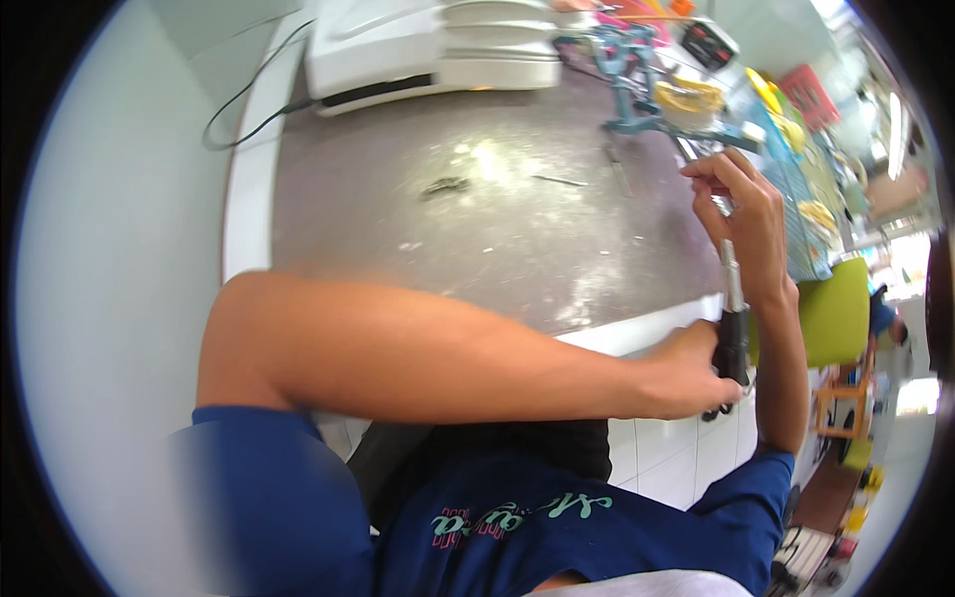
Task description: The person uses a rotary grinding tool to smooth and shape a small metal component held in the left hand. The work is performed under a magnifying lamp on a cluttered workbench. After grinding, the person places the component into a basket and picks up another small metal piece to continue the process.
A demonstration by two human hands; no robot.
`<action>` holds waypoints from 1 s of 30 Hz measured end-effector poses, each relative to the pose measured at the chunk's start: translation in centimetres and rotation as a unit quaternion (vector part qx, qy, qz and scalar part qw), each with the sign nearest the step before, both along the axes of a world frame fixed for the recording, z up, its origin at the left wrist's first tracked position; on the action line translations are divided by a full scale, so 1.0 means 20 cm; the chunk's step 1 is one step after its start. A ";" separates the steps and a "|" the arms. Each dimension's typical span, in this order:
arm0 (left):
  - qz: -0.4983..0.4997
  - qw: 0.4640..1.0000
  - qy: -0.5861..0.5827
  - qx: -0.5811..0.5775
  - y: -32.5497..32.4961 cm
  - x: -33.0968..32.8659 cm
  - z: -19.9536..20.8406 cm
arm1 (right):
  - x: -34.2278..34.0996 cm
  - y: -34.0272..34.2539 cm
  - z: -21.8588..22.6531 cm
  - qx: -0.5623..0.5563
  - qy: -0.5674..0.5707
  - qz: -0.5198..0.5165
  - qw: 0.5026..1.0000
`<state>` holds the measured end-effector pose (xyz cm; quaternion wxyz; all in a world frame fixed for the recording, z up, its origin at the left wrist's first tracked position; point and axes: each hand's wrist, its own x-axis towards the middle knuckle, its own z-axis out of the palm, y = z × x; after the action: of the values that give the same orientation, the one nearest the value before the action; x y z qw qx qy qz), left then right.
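My left forearm reaches across the table's front edge to the right. My left hand (686, 371) is closed around a handpiece (733, 333) with a black body and a silver nose, which points up and away from me. Just beyond that nose is my right hand (744, 204), its fingers bent together in a pinch. A small silvery thing (723, 205) shows between the thumb and fingers, too small to name. On the brown tabletop (398, 239) lie dark shavings (445, 186), a thin metal tool (560, 180) and another slim tool (618, 167).
A white machine (378, 50) with a black cable stands at the back left. At the back right are a blue-grey metal frame (622, 90), a yellowish cast (688, 99) and a blue basket (804, 234). A green chair (839, 316) stands beyond my right forearm.
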<state>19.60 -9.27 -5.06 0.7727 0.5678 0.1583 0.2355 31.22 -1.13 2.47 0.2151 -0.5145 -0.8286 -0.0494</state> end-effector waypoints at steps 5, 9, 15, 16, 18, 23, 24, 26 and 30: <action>-0.019 0.997 0.070 0.034 0.02 -0.07 0.05 | 0.08 -0.09 0.16 -0.171 0.314 -0.001 0.934; -0.026 0.996 0.065 0.046 0.02 -0.05 0.05 | 0.05 -0.13 0.26 -0.204 0.349 0.022 0.914; -0.032 0.996 0.059 0.053 0.03 -0.06 0.04 | 0.01 -0.16 0.25 -0.228 0.326 0.028 0.917; -0.027 0.996 0.057 0.056 0.03 -0.06 0.04 | 0.01 -0.16 0.24 -0.216 0.324 0.028 0.921; -0.022 0.997 0.055 0.057 0.02 -0.06 0.03 | 0.01 -0.15 0.22 -0.191 0.319 0.027 0.928; -0.011 0.997 0.057 0.045 0.02 -0.05 0.02 | 0.00 -0.06 0.13 -0.202 0.169 -0.020 0.965; -0.006 0.997 0.057 0.048 0.02 -0.04 0.01 | -0.01 -0.04 0.11 -0.204 0.144 -0.023 0.968; -0.002 0.997 0.051 0.055 0.01 -0.04 0.01 | -0.01 0.01 0.08 -0.225 0.129 -0.024 0.965; 0.001 0.998 0.049 0.048 0.02 -0.05 0.01 | -0.04 0.06 0.05 -0.193 0.053 0.031 0.979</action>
<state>18.66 -8.95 -4.79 0.7356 0.6149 0.1851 0.2159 30.39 0.16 3.44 0.1565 -0.5223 -0.8256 0.1453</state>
